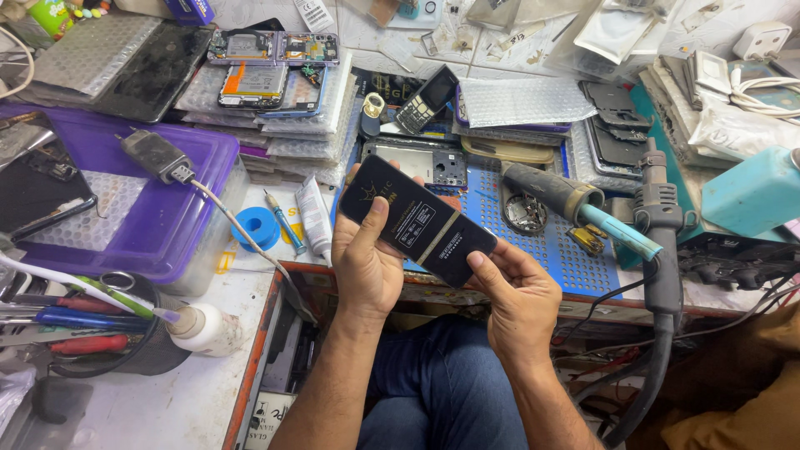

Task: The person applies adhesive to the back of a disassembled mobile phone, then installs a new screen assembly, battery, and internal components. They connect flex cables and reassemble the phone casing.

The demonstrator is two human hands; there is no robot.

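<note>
Grip of two hands, left hand and right hand, around one black packet.

Desk was white, cluttered, orange-edged at front. On it lay purple plastic box, blue tape roll, white tube, blue perforated mat, bubble-wrap pouches, opened phones, black pen holder, white glue bottle.

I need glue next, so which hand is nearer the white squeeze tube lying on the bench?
Left. The left hand grips the black box just right of the white squeeze tube; the right hand is farther right.
</note>
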